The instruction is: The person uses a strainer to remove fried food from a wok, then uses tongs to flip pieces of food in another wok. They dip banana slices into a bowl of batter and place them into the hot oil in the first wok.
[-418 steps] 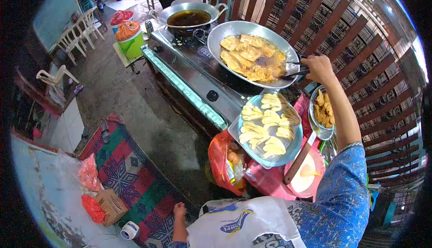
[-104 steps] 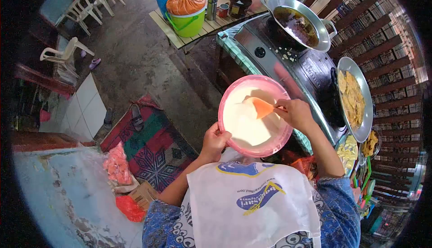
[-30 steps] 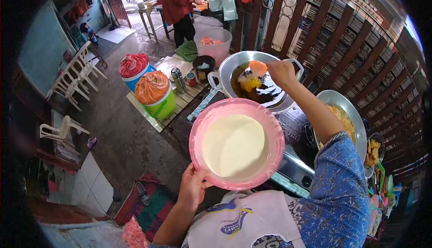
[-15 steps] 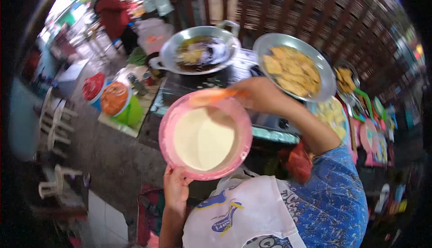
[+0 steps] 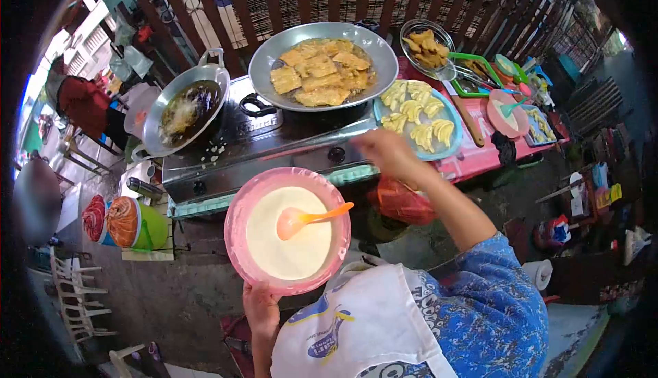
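My left hand point(image 5: 261, 307) grips the near rim of a pink bowl point(image 5: 237, 244) of pale, creamy batter point(image 5: 264, 234), with the fingers under its edge. Resting in the batter is an orange ladle point(image 5: 295, 224), its handle leaning on the right side of the bowl. Past the bowl's right side, my right hand point(image 5: 389, 152) is in the air near the stove's front edge, apart from the ladle. Motion smears its fingers. Beyond it, a wide pan point(image 5: 259, 63) holds flat golden pieces frying in oil. A light-blue tray point(image 5: 452, 148) with pale, fan-cut pieces lies near my right hand.
On the stove point(image 5: 288, 141), a second wok point(image 5: 154, 107) at left holds dark, bubbling oil. Fried pieces fill a strainer point(image 5: 449, 69) at the back right. A wooden-handled tool point(image 5: 469, 123) lies beside the tray. Covered buckets point(image 5: 154, 227) stand at left; a person point(image 5: 82, 104) is behind.
My right hand has let go of the orange ladle, which now rests in the batter, and has moved right. The view has turned right, bringing more of the side table into sight.
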Demonstrator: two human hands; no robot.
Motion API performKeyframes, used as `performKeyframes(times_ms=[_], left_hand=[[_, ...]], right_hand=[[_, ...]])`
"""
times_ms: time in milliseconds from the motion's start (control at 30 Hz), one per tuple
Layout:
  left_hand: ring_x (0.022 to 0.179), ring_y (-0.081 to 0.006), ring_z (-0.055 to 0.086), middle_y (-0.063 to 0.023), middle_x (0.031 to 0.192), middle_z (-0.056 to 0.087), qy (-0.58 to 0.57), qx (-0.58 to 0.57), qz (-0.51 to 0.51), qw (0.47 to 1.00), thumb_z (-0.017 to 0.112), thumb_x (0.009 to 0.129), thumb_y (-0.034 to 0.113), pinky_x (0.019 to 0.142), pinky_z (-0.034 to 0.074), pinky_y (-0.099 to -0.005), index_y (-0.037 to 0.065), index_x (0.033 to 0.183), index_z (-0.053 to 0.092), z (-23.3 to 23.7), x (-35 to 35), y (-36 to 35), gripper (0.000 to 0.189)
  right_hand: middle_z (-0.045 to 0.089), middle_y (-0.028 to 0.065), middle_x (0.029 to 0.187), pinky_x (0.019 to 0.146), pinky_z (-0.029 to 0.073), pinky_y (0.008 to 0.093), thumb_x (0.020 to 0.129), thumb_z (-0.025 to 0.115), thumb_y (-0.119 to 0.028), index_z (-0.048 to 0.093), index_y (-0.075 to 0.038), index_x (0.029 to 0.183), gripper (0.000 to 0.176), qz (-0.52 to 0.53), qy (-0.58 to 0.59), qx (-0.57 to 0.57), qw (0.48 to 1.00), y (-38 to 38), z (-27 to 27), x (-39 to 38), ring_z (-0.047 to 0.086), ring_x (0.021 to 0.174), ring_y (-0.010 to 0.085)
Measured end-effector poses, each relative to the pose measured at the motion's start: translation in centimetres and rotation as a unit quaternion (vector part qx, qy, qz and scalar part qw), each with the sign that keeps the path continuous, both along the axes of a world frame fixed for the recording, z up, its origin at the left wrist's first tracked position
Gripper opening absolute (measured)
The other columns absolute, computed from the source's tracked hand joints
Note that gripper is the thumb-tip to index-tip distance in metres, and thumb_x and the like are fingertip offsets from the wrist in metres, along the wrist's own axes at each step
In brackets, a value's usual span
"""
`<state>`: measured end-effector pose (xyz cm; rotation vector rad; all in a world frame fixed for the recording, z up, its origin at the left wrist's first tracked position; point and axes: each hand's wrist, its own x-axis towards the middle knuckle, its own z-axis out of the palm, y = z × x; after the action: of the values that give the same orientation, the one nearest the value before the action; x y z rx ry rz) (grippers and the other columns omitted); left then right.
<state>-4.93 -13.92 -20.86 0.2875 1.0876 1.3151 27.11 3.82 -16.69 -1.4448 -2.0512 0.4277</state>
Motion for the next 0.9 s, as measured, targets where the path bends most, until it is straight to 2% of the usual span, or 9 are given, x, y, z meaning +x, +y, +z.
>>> performKeyframes(times_ms=[67, 133, 233, 333, 533, 700, 733, 800, 900], left_hand=[[0.092, -0.0204, 0.052, -0.0085, 0.101, 0.050, -0.019, -0.001, -0.004, 1.000, 0.046, 0.071, 0.001, 0.076, 0.047, -0.0363, 0.004, 0.106, 0.043, -0.3, 1.1, 0.2, 0.035], [0.092, -0.0207, 0.052, -0.0087, 0.102, 0.050, -0.036, -0.005, -0.006, 0.999, 0.046, 0.072, 0.000, 0.077, 0.047, -0.0361, 0.004, 0.106, 0.042, -0.5, 2.7, 0.4, 0.034], [0.094, -0.0216, 0.051, -0.0093, 0.103, 0.050, -0.032, 0.028, 0.005, 0.999, 0.049, 0.073, 0.002, 0.079, 0.046, -0.0377, 0.003, 0.107, 0.041, -1.2, 5.3, 0.6, 0.035], [0.096, -0.0228, 0.050, -0.0101, 0.105, 0.049, -0.037, 0.016, 0.010, 0.999, 0.051, 0.074, 0.002, 0.081, 0.044, -0.0396, 0.002, 0.110, 0.039, -1.2, 7.5, 1.1, 0.038], [0.098, -0.0246, 0.049, -0.0112, 0.108, 0.046, -0.049, 0.022, 0.016, 0.998, 0.048, 0.074, 0.000, 0.082, 0.043, -0.0412, 0.002, 0.111, 0.037, -1.6, 11.7, 1.9, 0.039], [0.097, -0.0249, 0.050, -0.0114, 0.106, 0.048, -0.034, -0.010, 0.016, 0.999, 0.045, 0.074, -0.001, 0.082, 0.043, -0.0421, 0.000, 0.111, 0.037, -3.2, 12.9, 2.1, 0.038], [0.097, -0.0249, 0.050, -0.0114, 0.106, 0.048, -0.035, -0.012, 0.024, 0.999, 0.045, 0.074, -0.001, 0.082, 0.043, -0.0421, 0.000, 0.111, 0.037, -3.0, 13.1, 2.2, 0.038], [0.095, -0.0239, 0.051, -0.0108, 0.104, 0.049, -0.025, -0.015, 0.016, 0.999, 0.043, 0.074, -0.001, 0.080, 0.044, -0.0410, 0.000, 0.110, 0.039, -2.4, 13.5, 2.4, 0.036], [0.087, -0.0202, 0.054, -0.0094, 0.097, 0.052, -0.013, -0.026, 0.025, 0.999, 0.043, 0.074, -0.001, 0.074, 0.048, -0.0369, 0.000, 0.106, 0.043, -3.0, 13.3, 2.6, 0.033]], right_hand=[[0.060, 0.0088, 0.085, 0.069, 0.044, 0.0373, 0.067, 0.055, -0.011, 0.059, -0.011, 0.093, 0.027, -0.105, -0.035, -0.038, 0.993, 2.5, -2.0, 6.4, 0.056, 0.079, 0.0280], [0.058, 0.0141, 0.088, 0.068, 0.045, 0.0337, 0.065, 0.057, -0.011, 0.058, -0.008, 0.095, 0.031, -0.182, -0.118, -0.089, 0.972, 3.9, -3.4, 12.0, 0.056, 0.081, 0.0278], [0.058, 0.0148, 0.089, 0.071, 0.044, 0.0343, 0.062, 0.058, -0.013, 0.056, -0.007, 0.099, 0.038, -0.216, -0.164, -0.123, 0.955, 4.7, -5.6, 17.5, 0.055, 0.084, 0.0286], [0.058, 0.0154, 0.089, 0.074, 0.043, 0.0356, 0.062, 0.058, -0.015, 0.054, -0.006, 0.101, 0.040, -0.150, -0.167, -0.198, 0.954, 4.9, -6.0, 19.0, 0.055, 0.086, 0.0293], [0.059, 0.0152, 0.083, 0.063, 0.046, 0.0331, 0.060, 0.064, -0.016, 0.054, -0.004, 0.099, 0.042, -0.060, -0.185, -0.171, 0.966, 6.9, -7.8, 20.8, 0.058, 0.070, 0.0262], [0.059, 0.0106, 0.077, 0.049, 0.045, 0.0272, 0.064, 0.065, -0.018, 0.053, 0.003, 0.092, 0.037, -0.037, -0.102, -0.358, 0.928, 7.4, -6.3, 20.7, 0.057, 0.061, 0.0167], [0.059, 0.0106, 0.077, 0.049, 0.045, 0.0272, 0.064, 0.065, -0.018, 0.053, 0.003, 0.092, 0.037, -0.030, -0.106, -0.359, 0.927, 7.4, -6.0, 20.5, 0.057, 0.061, 0.0167], [0.058, 0.0089, 0.075, 0.047, 0.043, 0.0248, 0.066, 0.064, -0.017, 0.053, 0.003, 0.086, 0.031, -0.038, 0.008, -0.383, 0.923, 6.8, -4.6, 19.5, 0.056, 0.059, 0.0143], [0.057, 0.0057, 0.070, 0.045, 0.042, 0.0239, 0.067, 0.064, -0.020, 0.053, 0.001, 0.085, 0.029, -0.028, 0.020, -0.353, 0.935, 5.8, -1.4, 16.6, 0.055, 0.059, 0.0116]])
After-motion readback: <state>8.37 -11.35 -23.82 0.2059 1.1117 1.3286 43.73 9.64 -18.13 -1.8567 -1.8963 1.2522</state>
